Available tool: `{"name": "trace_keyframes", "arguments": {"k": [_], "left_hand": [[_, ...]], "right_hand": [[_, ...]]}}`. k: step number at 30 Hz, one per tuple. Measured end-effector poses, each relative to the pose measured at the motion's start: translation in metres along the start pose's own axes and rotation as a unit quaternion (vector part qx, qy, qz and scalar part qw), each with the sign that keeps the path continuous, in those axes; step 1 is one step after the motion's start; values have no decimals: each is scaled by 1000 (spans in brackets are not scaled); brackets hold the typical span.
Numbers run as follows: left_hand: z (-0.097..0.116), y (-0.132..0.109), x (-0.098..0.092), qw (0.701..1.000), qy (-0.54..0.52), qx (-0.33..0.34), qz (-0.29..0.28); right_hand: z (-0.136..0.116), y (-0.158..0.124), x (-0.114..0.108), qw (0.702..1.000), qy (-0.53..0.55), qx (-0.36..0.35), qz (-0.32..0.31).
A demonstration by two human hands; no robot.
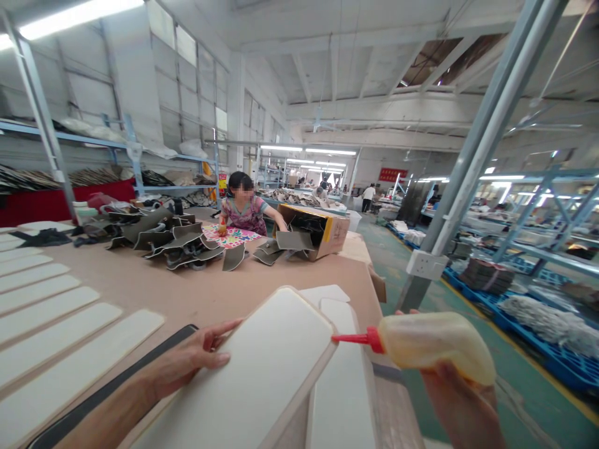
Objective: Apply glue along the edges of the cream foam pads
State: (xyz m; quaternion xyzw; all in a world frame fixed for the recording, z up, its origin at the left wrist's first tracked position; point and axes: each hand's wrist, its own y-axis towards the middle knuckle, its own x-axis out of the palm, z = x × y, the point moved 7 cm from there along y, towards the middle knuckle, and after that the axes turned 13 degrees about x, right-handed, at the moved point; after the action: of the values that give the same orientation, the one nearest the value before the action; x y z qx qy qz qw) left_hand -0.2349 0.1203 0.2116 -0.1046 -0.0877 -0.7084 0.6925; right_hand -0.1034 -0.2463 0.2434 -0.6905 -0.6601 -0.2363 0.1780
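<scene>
My left hand (196,352) grips the left edge of a white flat panel (262,362) with a clipped far end, thumb on top and fingers under the edge. In my right hand (461,399) is a squeeze bottle (435,343) of yellowish liquid, lying nearly level. Its red nozzle (355,338) points left, and the tip meets the panel's right edge near the far corner. Below and to the right of this panel lie more white panels (344,386). A dark strip-like piece (116,386) runs under my left forearm.
White panels (60,337) lie in a row on the left of the brown table (224,293). Grey-green curved pieces (178,240) are heaped farther back. Across the table a co-worker (246,209) reaches toward a cardboard box (334,234). A metal post (449,206) with a socket stands right.
</scene>
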Motion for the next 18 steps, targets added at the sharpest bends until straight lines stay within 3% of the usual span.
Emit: {"name": "trace_keyframes", "arguments": {"k": [9,18], "left_hand": [[-14,3,-5,999,-29,1,17],[-16,7,4,997,-59,-4,39]], "right_hand": [[1,-7,1,1000,11,-10,2],[8,-9,-7,998,11,-41,-37]]}}
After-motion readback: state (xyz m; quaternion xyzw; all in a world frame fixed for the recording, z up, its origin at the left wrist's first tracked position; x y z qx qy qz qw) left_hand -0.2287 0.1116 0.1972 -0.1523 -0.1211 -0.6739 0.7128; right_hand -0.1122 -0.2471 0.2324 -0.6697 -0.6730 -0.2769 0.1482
